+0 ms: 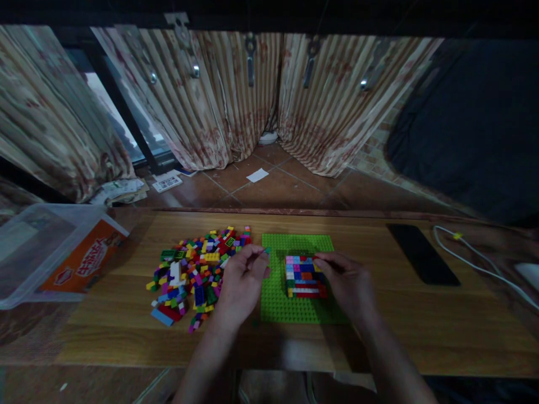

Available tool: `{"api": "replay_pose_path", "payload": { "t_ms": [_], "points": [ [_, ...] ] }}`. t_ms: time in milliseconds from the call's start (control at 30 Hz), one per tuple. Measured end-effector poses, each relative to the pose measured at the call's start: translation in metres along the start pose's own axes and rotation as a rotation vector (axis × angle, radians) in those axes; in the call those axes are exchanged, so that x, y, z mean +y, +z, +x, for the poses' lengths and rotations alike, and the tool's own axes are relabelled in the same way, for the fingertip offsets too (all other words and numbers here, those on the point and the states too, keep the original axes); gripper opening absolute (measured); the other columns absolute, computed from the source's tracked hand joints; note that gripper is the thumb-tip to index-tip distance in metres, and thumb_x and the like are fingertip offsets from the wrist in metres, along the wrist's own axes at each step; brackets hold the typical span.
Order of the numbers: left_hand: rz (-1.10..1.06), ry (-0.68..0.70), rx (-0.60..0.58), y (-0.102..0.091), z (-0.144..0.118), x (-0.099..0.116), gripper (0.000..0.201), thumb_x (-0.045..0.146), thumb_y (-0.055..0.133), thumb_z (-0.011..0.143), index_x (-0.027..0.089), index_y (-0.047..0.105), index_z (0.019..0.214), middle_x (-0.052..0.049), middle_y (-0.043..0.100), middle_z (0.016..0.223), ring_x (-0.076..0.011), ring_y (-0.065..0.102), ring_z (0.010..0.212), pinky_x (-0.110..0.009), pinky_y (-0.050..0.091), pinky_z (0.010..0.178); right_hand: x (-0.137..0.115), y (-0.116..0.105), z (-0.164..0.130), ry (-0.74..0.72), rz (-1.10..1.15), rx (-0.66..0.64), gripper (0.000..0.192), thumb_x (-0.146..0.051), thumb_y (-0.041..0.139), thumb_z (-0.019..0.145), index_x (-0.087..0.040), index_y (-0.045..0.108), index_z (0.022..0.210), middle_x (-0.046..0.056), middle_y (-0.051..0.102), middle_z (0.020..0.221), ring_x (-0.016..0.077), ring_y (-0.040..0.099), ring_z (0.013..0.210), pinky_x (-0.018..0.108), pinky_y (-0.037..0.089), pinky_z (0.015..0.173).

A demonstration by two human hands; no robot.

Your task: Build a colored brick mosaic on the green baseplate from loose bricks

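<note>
A block of multicoloured building bricks (pixel 301 276) stands on a green studded baseplate (pixel 275 308). My left hand (pixel 244 280) is closed over the baseplate's left edge, with a small green building brick (pixel 266 251) showing at its fingertips. At the upper right corner of the brick block, my right hand (pixel 347 280) pinches a small red building brick (pixel 315 257); whether that brick is attached cannot be seen. My right fingers and palm hide part of the block's right side. Beside my left hand spreads a pile of loose bricks (pixel 213 257) in many colours.
A clear plastic box (pixel 46 224) with an orange label lies at the table's left end. On the right are a black phone-like slab (pixel 423 253) and a white cable (pixel 475 258). The wooden table (pixel 126 331) ends at a tiled floor, with striped curtains (pixel 227 101) beyond.
</note>
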State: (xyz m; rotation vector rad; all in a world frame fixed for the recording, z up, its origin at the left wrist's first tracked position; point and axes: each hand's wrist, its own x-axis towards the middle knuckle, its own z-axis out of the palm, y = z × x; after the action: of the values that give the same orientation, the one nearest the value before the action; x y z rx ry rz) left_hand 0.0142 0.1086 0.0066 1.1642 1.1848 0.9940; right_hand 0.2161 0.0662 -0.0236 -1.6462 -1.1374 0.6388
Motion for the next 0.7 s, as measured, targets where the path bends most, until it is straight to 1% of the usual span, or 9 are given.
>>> {"api": "replay_pose_path", "payload": {
  "t_ms": [67, 133, 300, 433, 567, 700],
  "points": [
    [0.056, 0.014, -0.023, 0.0, 0.0, -0.005, 0.017, 0.035, 0.06, 0.082, 0.018, 0.06, 0.081, 0.004, 0.053, 0.066, -0.0113, 0.054, 0.063, -0.022, 0.046, 0.062, 0.001, 0.004, -0.002, -0.039, -0.039, -0.074, 0.021, -0.04, 0.067, 0.08, -0.022, 0.076, 0.084, 0.005, 0.072, 0.088, 0.0204, 0.066, 0.082, 0.034, 0.052, 0.075],
    [0.118, 0.033, -0.051, 0.001, 0.001, -0.009, 0.017, 0.035, 0.059, 0.084, 0.018, 0.061, 0.082, 0.003, 0.054, 0.068, -0.012, 0.054, 0.064, -0.023, 0.046, 0.064, 0.002, 0.008, -0.003, -0.058, -0.064, -0.109, 0.02, -0.039, 0.066, 0.081, -0.022, 0.076, 0.085, 0.005, 0.071, 0.087, 0.02, 0.066, 0.081, 0.033, 0.051, 0.074],
    [0.195, 0.061, -0.095, 0.003, 0.0, -0.008, 0.018, 0.034, 0.057, 0.085, 0.017, 0.062, 0.081, 0.001, 0.059, 0.072, -0.0146, 0.057, 0.071, -0.025, 0.045, 0.068, 0.006, 0.014, -0.002, -0.06, -0.093, -0.113, 0.02, -0.039, 0.066, 0.081, -0.022, 0.077, 0.084, 0.005, 0.071, 0.085, 0.02, 0.066, 0.077, 0.034, 0.052, 0.072],
    [0.213, 0.063, -0.118, 0.003, -0.001, -0.004, 0.018, 0.033, 0.056, 0.086, 0.017, 0.061, 0.079, 0.001, 0.058, 0.07, -0.0144, 0.056, 0.068, -0.024, 0.043, 0.065, 0.006, 0.017, -0.001, -0.048, -0.125, -0.108, 0.02, -0.039, 0.065, 0.081, -0.023, 0.076, 0.085, 0.004, 0.073, 0.086, 0.0199, 0.067, 0.075, 0.034, 0.052, 0.072],
    [0.243, 0.074, -0.115, 0.003, -0.002, -0.004, 0.019, 0.033, 0.055, 0.086, 0.018, 0.061, 0.078, 0.002, 0.057, 0.067, -0.0135, 0.055, 0.065, -0.024, 0.04, 0.062, 0.003, 0.018, -0.002, -0.056, -0.161, -0.102, 0.021, -0.038, 0.063, 0.082, -0.023, 0.076, 0.087, 0.004, 0.074, 0.083, 0.0201, 0.068, 0.072, 0.034, 0.053, 0.069],
    [0.247, 0.077, -0.109, 0.003, -0.003, -0.003, 0.016, 0.03, 0.055, 0.085, 0.018, 0.063, 0.078, 0.001, 0.062, 0.071, -0.0142, 0.058, 0.067, -0.024, 0.041, 0.063, 0.001, 0.019, -0.004, -0.077, -0.203, -0.068, 0.019, -0.037, 0.062, 0.081, -0.023, 0.075, 0.084, 0.004, 0.074, 0.083, 0.0205, 0.067, 0.073, 0.034, 0.052, 0.071]
  ]
}}
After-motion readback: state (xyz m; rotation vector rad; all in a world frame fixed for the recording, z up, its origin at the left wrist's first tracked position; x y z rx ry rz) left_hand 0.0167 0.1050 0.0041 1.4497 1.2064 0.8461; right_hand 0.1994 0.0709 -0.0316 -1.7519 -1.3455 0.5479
